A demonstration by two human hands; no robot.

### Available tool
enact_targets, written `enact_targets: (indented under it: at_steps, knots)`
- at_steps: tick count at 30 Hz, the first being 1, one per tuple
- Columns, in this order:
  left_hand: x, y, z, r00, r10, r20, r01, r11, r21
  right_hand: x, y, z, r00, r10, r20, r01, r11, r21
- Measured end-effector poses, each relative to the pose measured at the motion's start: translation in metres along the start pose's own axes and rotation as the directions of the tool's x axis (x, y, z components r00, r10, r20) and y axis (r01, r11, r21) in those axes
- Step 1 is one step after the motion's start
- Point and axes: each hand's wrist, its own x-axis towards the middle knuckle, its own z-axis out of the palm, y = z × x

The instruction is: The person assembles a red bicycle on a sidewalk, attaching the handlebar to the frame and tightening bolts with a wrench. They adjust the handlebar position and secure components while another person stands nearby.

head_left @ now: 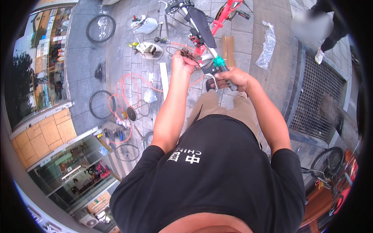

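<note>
A red bicycle (pixel 219 24) stands in front of me, its black saddle or padded part (pixel 202 28) above the frame. The near end of its handlebar carries a dark handlebar grip (pixel 229 80), green wrapping (pixel 219 61) and a silver brake lever (pixel 216 84). My right hand (pixel 237 77) is closed around the grip, fingers reaching under towards the lever. Just left of the lever's mount, my left hand (pixel 184 61) has its fingers bent around a thin dark cable (pixel 169 48); the fingertips are partly hidden.
White cut-open jugs (pixel 149 50) and tools lie ahead on the paving. At left are a tyre (pixel 101 29), an orange hose (pixel 123 83) and a shop window. Cardboard (pixel 229 50), plastic wrap (pixel 267 46) and a floor grate (pixel 316 97) lie right. Another person stands far right.
</note>
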Motion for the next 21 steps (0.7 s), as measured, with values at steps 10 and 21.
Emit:
enact_targets:
  at_steps: [10, 21]
  knots:
    - [-0.025, -0.004, 0.043, 0.994, 0.059, -0.091, -0.039, 0.977, 0.211, 0.012, 0.018, -0.009, 0.996, -0.038, 0.082, 0.035, 0.999, 0.034]
    - [-0.016, -0.004, 0.033, 0.990, 0.063, -0.126, -0.038, 0.982, 0.187, -0.002, 0.009, 0.003, 0.998, -0.004, -0.068, -0.001, 0.997, -0.077]
